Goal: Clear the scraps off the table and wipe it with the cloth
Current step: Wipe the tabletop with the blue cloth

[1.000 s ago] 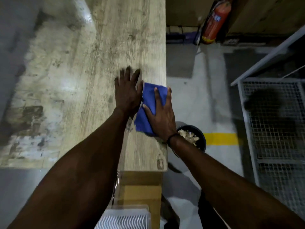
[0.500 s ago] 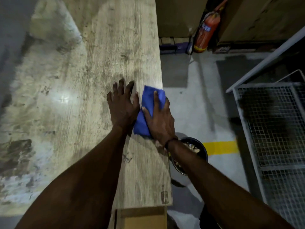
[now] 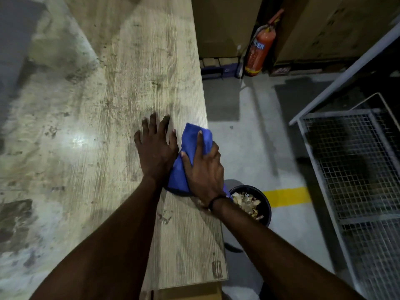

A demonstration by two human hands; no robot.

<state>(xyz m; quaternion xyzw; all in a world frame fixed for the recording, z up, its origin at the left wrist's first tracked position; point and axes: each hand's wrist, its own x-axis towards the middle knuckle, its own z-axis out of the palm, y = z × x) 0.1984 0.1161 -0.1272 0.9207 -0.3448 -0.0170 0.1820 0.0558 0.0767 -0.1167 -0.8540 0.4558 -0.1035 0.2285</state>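
Note:
A blue cloth (image 3: 191, 139) lies bunched on the worn wooden table (image 3: 108, 126), close to its right edge. My right hand (image 3: 202, 169) presses down on the cloth with fingers spread flat over it. Beside it on the left, my left hand (image 3: 154, 148) rests flat on the tabletop with straight fingers, its edge touching the cloth. On the floor just off the table's right edge stands a black bucket (image 3: 265, 207) holding pale scraps (image 3: 246, 202).
A red fire extinguisher (image 3: 259, 53) stands by cardboard boxes (image 3: 223, 24) at the back. A wire mesh cage (image 3: 355, 169) fills the right side. A yellow floor stripe (image 3: 286, 197) runs beside the bucket. The table surface is stained and scuffed.
Both hands and the cloth have slid a little toward me along the table's right edge, keeping their pose. The view has shifted, showing more of the table's near end.

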